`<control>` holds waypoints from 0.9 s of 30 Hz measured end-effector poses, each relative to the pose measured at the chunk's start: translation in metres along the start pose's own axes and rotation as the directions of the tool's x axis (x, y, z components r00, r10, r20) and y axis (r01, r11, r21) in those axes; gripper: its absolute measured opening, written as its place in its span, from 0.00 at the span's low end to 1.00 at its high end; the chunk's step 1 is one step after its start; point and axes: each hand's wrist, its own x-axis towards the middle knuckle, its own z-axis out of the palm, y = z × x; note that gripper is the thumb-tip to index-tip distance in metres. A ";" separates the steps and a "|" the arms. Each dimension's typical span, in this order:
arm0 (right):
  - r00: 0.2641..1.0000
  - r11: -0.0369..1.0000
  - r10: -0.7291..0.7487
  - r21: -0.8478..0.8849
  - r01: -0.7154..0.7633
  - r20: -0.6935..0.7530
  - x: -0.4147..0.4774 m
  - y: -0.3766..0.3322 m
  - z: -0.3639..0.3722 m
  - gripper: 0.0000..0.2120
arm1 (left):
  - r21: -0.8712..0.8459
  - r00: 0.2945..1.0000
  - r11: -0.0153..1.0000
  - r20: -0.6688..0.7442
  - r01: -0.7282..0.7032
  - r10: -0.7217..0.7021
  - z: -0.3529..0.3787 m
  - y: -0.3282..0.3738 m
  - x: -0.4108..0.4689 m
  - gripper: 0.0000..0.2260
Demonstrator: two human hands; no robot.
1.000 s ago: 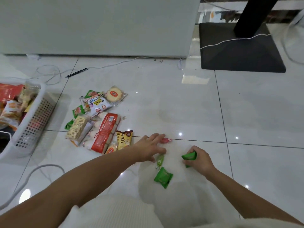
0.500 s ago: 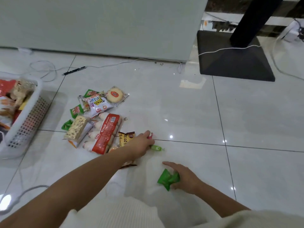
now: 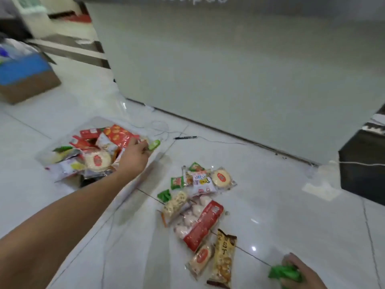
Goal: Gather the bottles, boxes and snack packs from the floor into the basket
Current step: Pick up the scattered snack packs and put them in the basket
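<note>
The white basket (image 3: 143, 180), blurred by motion, sits at left centre and holds several snack packs. My left hand (image 3: 134, 157) reaches over its right rim and pinches a small green candy (image 3: 154, 144) in the fingertips. My right hand (image 3: 300, 272) is at the bottom right, closed on green snack packs (image 3: 284, 273) low over the floor. A pile of snack packs lies on the tiles between the hands: a red bag of white sweets (image 3: 200, 222), a brown-and-yellow pack (image 3: 224, 259), a round cake pack (image 3: 221, 177).
A grey cabinet front (image 3: 239, 80) stands behind. A black pen (image 3: 185, 137) and thin white cables lie near its base. A cardboard box with a blue top (image 3: 25, 78) is at far left; a dark table base (image 3: 362, 170) sits at right.
The view swung left. My left hand carried the small green candy from the floor up to the basket. My right hand stayed low, still gripping the green packs.
</note>
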 end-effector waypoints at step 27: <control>0.796 0.725 -0.524 -0.331 0.604 0.303 0.215 -0.413 0.024 0.39 | 0.311 0.906 0.854 -0.074 0.418 -0.417 -0.066 -0.125 0.033 0.32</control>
